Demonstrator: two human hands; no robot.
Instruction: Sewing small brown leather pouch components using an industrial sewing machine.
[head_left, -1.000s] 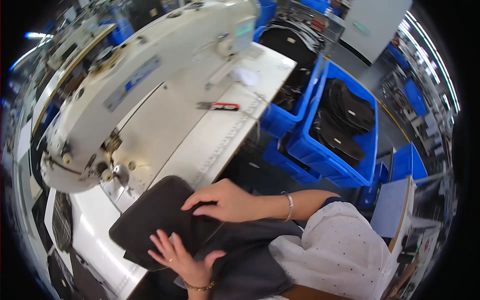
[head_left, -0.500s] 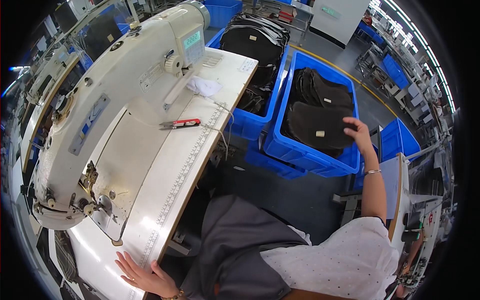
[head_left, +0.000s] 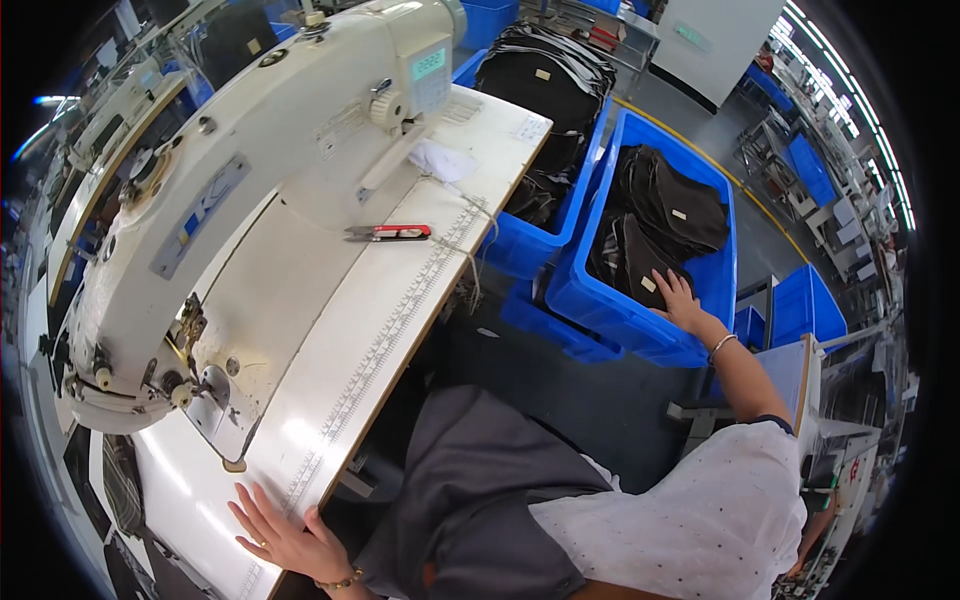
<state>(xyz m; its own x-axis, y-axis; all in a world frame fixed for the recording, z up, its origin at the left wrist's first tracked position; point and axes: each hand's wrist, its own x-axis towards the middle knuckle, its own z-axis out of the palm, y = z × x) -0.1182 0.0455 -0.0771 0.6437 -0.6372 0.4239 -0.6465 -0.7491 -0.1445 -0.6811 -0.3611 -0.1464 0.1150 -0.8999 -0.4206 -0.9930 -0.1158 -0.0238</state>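
My left hand (head_left: 290,535) rests flat with spread fingers near the front edge of the white sewing table (head_left: 330,370). Over to the right, my right hand (head_left: 682,303) reaches into a blue bin (head_left: 570,285). Its fingers are stretched out against a stack of dark fabric pieces (head_left: 634,262), at the end near a small pale tag (head_left: 648,284). A second stack of dark fabric pieces (head_left: 678,198) lies behind it in the same bin, also bearing a pale tag.
A white sewing machine (head_left: 230,130) spans the table's left. Red-handled thread snips (head_left: 390,232) and a white cloth (head_left: 442,160) lie on the tabletop. Beside the bin stands another blue bin (head_left: 515,250) heaped with dark pieces. Dark cloth (head_left: 470,490) covers my lap.
My right hand has moved down toward me along the front stack. That stack now looks narrower and shifted to the left. My left hand stays on the table, and the view has turned slightly.
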